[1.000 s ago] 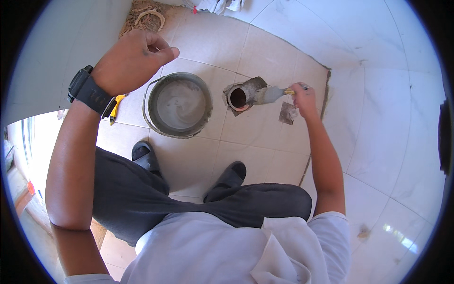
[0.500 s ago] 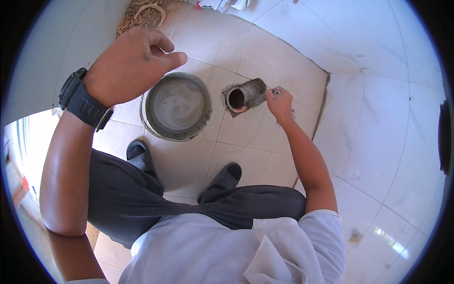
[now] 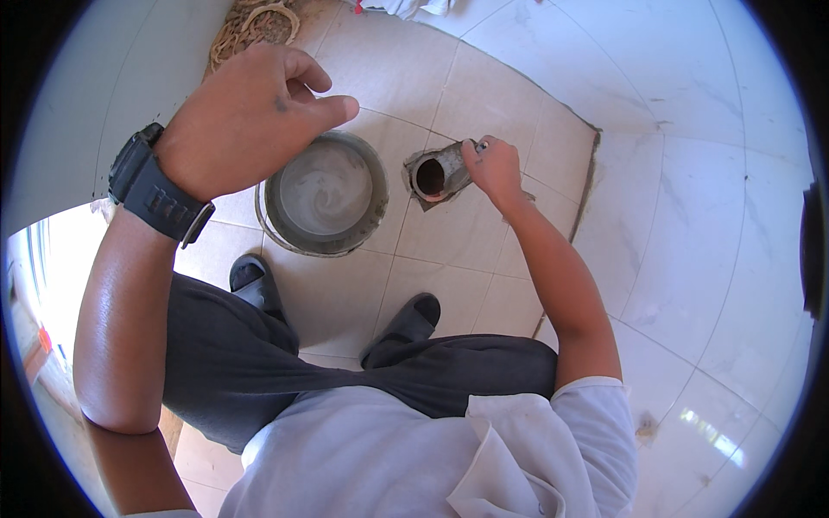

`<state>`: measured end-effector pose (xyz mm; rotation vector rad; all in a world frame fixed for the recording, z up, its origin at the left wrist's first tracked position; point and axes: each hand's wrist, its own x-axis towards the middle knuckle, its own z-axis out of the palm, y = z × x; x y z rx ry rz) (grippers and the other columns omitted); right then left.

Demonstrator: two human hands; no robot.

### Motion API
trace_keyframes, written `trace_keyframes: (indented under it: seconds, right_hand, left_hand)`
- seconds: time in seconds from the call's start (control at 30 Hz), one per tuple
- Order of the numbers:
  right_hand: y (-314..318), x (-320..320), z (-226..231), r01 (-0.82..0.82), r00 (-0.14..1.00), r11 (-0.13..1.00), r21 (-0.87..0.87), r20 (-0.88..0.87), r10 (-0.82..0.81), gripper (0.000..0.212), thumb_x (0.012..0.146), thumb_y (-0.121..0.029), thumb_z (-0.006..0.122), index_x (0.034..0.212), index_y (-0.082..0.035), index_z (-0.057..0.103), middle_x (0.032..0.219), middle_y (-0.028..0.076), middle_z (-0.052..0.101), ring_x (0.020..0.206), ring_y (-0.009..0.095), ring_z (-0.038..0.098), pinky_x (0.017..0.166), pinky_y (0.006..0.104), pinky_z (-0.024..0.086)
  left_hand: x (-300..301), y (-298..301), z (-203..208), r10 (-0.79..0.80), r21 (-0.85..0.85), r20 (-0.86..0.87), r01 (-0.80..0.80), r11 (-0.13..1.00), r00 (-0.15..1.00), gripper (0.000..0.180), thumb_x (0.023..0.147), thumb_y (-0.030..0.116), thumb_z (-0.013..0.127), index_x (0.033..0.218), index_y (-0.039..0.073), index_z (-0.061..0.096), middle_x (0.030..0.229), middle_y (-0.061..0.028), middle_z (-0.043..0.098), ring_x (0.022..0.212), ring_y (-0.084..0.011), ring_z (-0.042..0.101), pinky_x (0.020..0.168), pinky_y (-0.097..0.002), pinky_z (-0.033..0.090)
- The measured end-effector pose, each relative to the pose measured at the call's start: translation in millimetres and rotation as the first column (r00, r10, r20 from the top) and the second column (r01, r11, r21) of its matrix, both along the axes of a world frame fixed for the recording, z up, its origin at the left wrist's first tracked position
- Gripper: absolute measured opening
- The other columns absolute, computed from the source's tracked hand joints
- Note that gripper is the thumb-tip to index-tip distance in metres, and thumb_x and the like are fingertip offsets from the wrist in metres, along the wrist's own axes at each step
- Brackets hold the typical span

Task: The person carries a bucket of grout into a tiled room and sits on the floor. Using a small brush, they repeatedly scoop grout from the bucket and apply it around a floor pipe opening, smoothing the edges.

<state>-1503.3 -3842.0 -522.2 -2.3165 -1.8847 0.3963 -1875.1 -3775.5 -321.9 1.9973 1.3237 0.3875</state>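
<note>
My right hand (image 3: 496, 169) pinches a greyish brush handle (image 3: 482, 146), mostly hidden | beside the grey, round, cement-smeared pipe (image 3: 450, 161) in beige tile floor (image 3: 445, 242) | risk: overloading could drip slurry into its mouth

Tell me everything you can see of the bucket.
The bucket is round, dark grey and open-topped, standing upright on the tiled floor. Its inner wall looks smeared; whether it is plastic or metal, I can't tell. It holds a grey, cement-like mix with a swirled surface. A thin curved handle is folded down along its left side. The left hand hangs above it, hiding its upper-left edge; no contact shows.
</note>
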Motion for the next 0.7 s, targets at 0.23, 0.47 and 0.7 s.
trace_keyframes:
  seconds: [0.23,0.47,0.7]
  right_hand:
    - [-15.6,-17.0,-12.5,-0.016,0.998,0.999,-0.029,0.056,0.018,0.051,0.093,-0.045,0.066,0.080,0.004,0.071,0.071,0.029,0.067,0.072,0.046,0.069,0.070,0.0511,0.057]
    - [-11.9,-21.4,5.5,0.008,1.000,1.000,-0.014,-0.025,-0.008,0.057,0.095,-0.049,0.065,0.074,0.004,0.069,0.067,0.028,0.065,0.068,0.047,0.067,0.066,0.0511,0.054]
    - [-21.8,-22.4,4.3,0.178,0.967,0.980,-0.087,-0.170,-0.191,0.068,0.096,-0.056,0.064,0.067,0.006,0.066,0.063,0.027,0.063,0.064,0.045,0.067,0.063,0.0505,0.052]
  left_hand:
    - [-2.5,-5.1,4.7,0.011,-0.010,0.009,-0.010,1.000,1.000,0.057,0.088,0.043,0.073,0.107,-0.011,0.072,0.090,-0.0242,0.074,0.082,-0.0326,0.074,0.079,-0.0394,0.057]
    - [-2.8,-7.8,5.1,0.008,0.020,-0.006,-0.007,1.000,1.000,0.058,0.088,0.043,0.073,0.107,-0.011,0.073,0.088,-0.0251,0.074,0.080,-0.0344,0.074,0.079,-0.0400,0.058]
    - [-2.8,-10.9,6.6,0.011,0.037,-0.015,-0.010,0.999,1.000,0.057,0.088,0.043,0.073,0.106,-0.012,0.073,0.089,-0.0259,0.074,0.079,-0.0347,0.074,0.078,-0.0388,0.059]
